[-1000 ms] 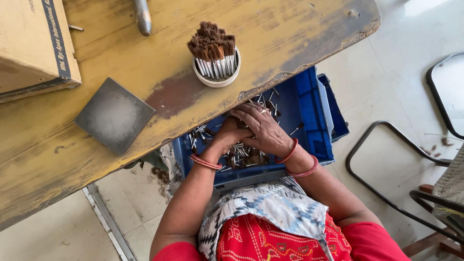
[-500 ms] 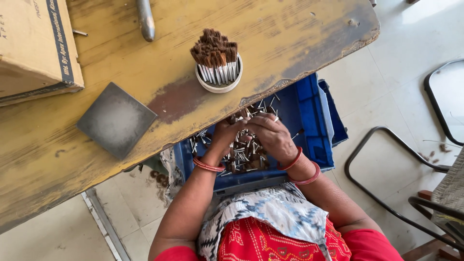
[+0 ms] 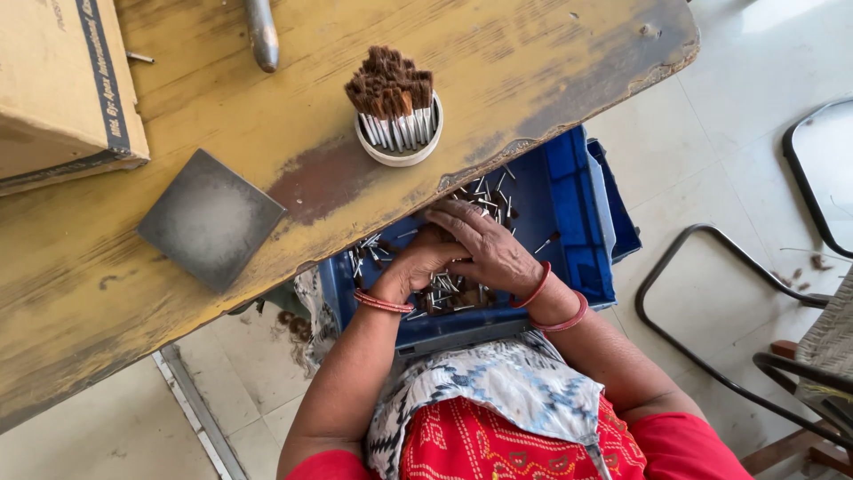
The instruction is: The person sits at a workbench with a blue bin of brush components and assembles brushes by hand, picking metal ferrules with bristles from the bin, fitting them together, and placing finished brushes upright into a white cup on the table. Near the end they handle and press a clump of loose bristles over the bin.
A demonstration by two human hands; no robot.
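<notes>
Seen from above, a person's 2 hands reach into a blue plastic crate (image 3: 582, 231) resting on their lap, partly tucked under the edge of a worn yellow bench (image 3: 533, 71). The right hand (image 3: 489, 249) lies flat, fingers spread, over a heap of small metal-handled brushes (image 3: 453, 293). The left hand (image 3: 418, 262) sits just beside it, partly covered by the right; its fingers are hidden, so its grip cannot be told. The loose brushes are too many and too tangled to count. Beyond the hands, on the bench, stands 1 white cup (image 3: 397, 153) packed with upright brushes. To the left of the hands lies 1 grey square plate (image 3: 211, 220), and farther left 1 cardboard box (image 3: 53, 89), cut off by the frame.
</notes>
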